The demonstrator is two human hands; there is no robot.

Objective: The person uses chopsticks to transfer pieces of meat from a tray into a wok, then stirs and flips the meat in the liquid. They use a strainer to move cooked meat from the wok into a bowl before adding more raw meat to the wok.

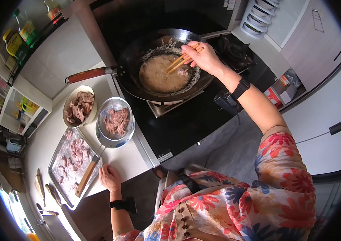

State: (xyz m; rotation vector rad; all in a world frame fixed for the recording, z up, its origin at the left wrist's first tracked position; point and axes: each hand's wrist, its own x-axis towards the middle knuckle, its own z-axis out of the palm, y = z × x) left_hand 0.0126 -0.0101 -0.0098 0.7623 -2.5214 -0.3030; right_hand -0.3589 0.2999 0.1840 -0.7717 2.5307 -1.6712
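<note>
My right hand [203, 56] grips a pair of wooden chopsticks [177, 63], their tips down in the bubbling oil [154, 76] of a black wok [128, 82]. A pale piece of meat [183, 72] shows in the oil near the tips. My left hand [109, 177] rests at the counter edge, holding nothing, fingers loosely bent. Close beside it lies the wooden handle [87, 178] of a strainer [127, 105]. That strainer holds cooked meat [116, 121] and sits over a blue-and-white bowl [116, 145]. The handle crosses a metal tray [54, 162] with raw, whitish-coated meat pieces [71, 162].
A bowl [67, 118] of browned meat stands behind the tray. The wok's wooden handle [85, 75] sticks out over the counter [132, 160]. A second burner [234, 52] is at right. Bottles [26, 30] stand on a shelf at left. A dark boxy device [225, 102] sits by the stove's front edge.
</note>
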